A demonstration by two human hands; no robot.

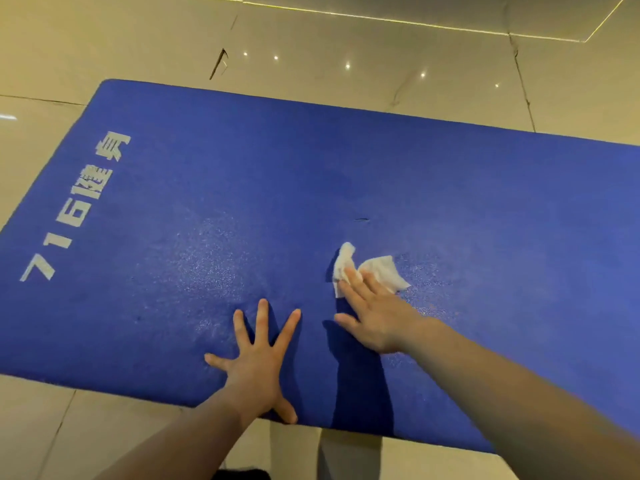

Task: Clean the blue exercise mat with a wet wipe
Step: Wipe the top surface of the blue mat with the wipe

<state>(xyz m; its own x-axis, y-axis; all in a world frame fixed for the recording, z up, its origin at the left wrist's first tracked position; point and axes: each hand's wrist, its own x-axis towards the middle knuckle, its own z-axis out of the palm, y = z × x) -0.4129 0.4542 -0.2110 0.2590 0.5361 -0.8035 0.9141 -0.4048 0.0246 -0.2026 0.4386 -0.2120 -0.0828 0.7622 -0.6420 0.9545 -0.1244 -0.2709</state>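
Blue exercise mat [346,174] lies flat on the tiled floor [104,46], white lettering [76,209] at its left end. I read this as mid-wipe: right hand [372,315] presses the wet wipe [377,268] onto the mat's middle with fingers straight and close together, while left hand [258,362], fingers splayed wide and flat, braces the near edge. A damp sheen marks the near-middle only, so my next pass should work outward to the dry ends, with the brace held.
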